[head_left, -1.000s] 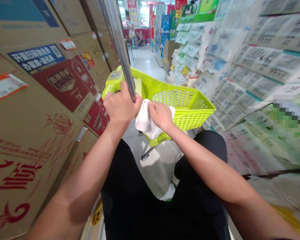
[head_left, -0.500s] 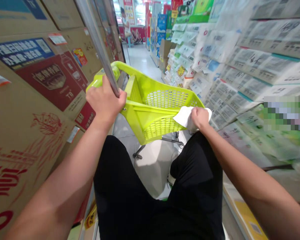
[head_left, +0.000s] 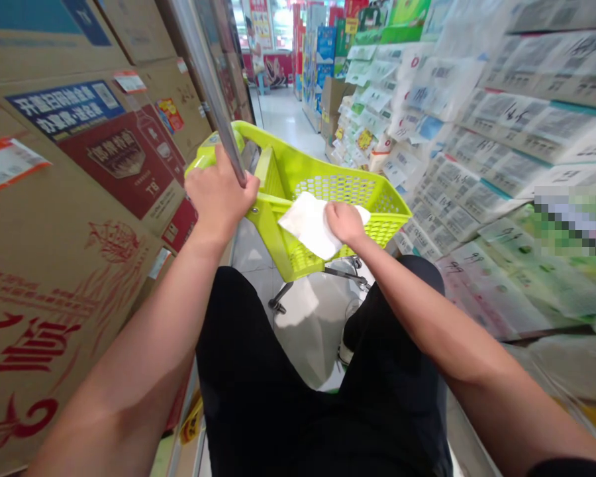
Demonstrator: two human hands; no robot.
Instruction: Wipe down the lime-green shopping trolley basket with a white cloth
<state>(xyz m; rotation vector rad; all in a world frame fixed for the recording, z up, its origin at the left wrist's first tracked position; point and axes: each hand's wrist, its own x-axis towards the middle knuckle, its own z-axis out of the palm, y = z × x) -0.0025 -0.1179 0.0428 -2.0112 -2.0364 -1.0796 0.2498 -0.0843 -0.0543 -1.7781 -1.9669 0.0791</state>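
A bright green shopping basket cart (head_left: 273, 248) with perforated sides stands in front of my knees, its basket showing nothing inside. My left hand (head_left: 219, 192) is closed around its metal pole (head_left: 211, 86), near the green rim at the left end. In my right hand (head_left: 345, 223) is a white cloth (head_left: 305, 222), bunched under the fingers and lying against the near side rim, about halfway along the basket. Part of the cloth hangs over the perforated side.
Stacked cardboard boxes (head_left: 114, 159) rise close on the left. Shelves of packaged paper goods (head_left: 521, 112) line the right. Below the basket are wheeled metal legs (head_left: 283, 295). A person (head_left: 255, 56) is far down the aisle.
My right hand has slid the white cloth leftward along the near rim, from the basket's right end toward its middle. My left hand keeps its hold on the pole; the view has shifted slightly.
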